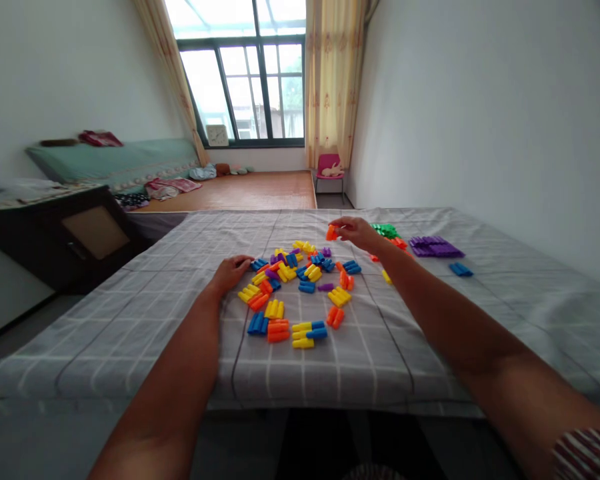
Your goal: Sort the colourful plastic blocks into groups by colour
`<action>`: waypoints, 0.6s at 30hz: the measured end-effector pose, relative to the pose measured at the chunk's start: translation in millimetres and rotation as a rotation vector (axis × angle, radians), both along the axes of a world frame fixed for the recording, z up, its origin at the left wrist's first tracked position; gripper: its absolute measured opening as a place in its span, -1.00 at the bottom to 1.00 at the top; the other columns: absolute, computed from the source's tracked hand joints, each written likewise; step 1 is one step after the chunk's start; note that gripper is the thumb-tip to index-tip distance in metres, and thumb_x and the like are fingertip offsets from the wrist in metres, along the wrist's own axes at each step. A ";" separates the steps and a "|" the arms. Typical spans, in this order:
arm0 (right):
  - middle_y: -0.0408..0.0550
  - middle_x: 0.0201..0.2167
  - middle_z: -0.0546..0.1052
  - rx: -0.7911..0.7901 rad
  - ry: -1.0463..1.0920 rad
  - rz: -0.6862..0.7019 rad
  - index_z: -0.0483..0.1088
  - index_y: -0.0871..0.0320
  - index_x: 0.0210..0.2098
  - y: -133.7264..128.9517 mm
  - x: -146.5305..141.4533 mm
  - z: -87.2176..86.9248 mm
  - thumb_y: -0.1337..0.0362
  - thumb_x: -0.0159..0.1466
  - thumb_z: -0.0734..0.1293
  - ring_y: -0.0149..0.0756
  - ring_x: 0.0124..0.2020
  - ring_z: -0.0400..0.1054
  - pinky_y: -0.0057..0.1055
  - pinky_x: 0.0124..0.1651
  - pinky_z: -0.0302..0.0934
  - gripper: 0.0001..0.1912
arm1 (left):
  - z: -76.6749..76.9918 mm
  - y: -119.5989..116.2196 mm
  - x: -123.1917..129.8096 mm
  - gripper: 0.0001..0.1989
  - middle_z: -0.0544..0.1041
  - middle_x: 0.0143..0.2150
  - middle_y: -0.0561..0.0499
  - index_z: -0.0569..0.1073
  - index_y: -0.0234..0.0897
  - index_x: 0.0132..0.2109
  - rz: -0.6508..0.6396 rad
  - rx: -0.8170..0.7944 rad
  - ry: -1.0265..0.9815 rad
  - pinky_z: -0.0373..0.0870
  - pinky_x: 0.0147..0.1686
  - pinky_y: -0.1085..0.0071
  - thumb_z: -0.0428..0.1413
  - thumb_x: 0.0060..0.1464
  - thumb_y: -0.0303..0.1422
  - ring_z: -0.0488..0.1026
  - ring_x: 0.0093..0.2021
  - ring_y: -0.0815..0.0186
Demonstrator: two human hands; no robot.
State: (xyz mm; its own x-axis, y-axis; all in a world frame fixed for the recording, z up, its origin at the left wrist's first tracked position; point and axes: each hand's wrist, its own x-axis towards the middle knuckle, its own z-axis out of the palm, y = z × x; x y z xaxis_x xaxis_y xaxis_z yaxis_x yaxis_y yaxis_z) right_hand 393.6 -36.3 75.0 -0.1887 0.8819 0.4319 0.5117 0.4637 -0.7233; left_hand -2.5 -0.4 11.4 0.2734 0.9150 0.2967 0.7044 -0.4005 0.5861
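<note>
Piece [332, 233] in right hand [355, 230]: bright orange, small, finer detail blurred; pinched between thumb and fingers near the far edge of the scattered pieces [279, 331]. These: yellow, blue, orange, purple; rounded, tube-like, many side by side in ridged groups, on grey checked cloth [145, 313]. Left hand [230, 272]: fingers bent, tips at a blue piece [259, 265], left edge of scatter; cannot tell whether gripped. Right of scatter: green heap [386, 231], purple heap [436, 247].
</note>
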 end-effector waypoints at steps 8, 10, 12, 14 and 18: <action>0.02 -0.24 0.59 -0.149 -0.134 -0.465 0.48 0.21 -0.18 -36.0 111.7 -29.4 0.28 0.20 0.30 -0.29 -0.28 0.46 -0.43 -0.24 0.32 -0.78 | 2.7 0.9 -0.5 -0.52 0.63 -0.15 -0.05 0.59 -0.27 -0.15 0.019 -0.014 -0.011 0.41 -0.09 0.33 -0.01 0.01 -0.03 0.52 -0.13 0.14; 0.00 -0.20 0.59 -0.141 -0.249 -0.455 0.50 0.19 -0.18 -37.2 115.5 -37.3 0.31 0.20 0.29 -0.28 -0.21 0.46 -0.43 -0.16 0.30 -0.78 | 2.2 1.0 -1.1 -0.50 0.63 -0.15 -0.05 0.59 -0.27 -0.14 0.018 -0.015 -0.010 0.41 -0.08 0.33 -0.01 0.01 -0.01 0.52 -0.11 0.14; -0.01 -0.16 0.59 -0.128 -0.358 -0.446 0.52 0.18 -0.17 -35.5 113.3 -42.6 0.34 0.19 0.30 -0.27 -0.17 0.45 -0.43 -0.11 0.27 -0.77 | 1.8 0.9 -1.9 -0.49 0.62 -0.14 -0.05 0.59 -0.27 -0.13 0.012 -0.009 -0.001 0.41 -0.06 0.33 -0.02 0.02 0.00 0.51 -0.09 0.15; -0.02 -0.16 0.58 -0.110 -0.446 -0.479 0.52 0.18 -0.17 -32.5 109.7 -46.4 0.35 0.18 0.31 -0.28 -0.16 0.45 -0.44 -0.10 0.26 -0.76 | 1.2 1.2 -2.8 -0.49 0.62 -0.12 -0.06 0.59 -0.27 -0.13 0.008 -0.004 0.011 0.40 -0.05 0.33 -0.03 0.02 0.00 0.51 -0.08 0.14; -0.01 -0.19 0.58 -0.048 -0.588 -0.537 0.53 0.17 -0.21 -28.1 109.1 -51.8 0.31 0.20 0.31 -0.27 -0.17 0.44 -0.42 -0.09 0.24 -0.81 | -0.7 2.8 -4.2 -0.49 0.62 -0.12 -0.07 0.59 -0.28 -0.12 0.009 0.001 0.014 0.39 -0.03 0.33 -0.03 0.03 -0.01 0.51 -0.06 0.14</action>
State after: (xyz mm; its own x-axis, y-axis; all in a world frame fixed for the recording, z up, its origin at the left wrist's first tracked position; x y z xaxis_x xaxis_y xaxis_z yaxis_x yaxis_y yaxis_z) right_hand 502.7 -64.5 23.2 0.0822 0.9321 0.3526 0.9603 0.0205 -0.2782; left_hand -6.7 2.3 10.7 0.2694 0.9171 0.2938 0.7162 -0.3947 0.5755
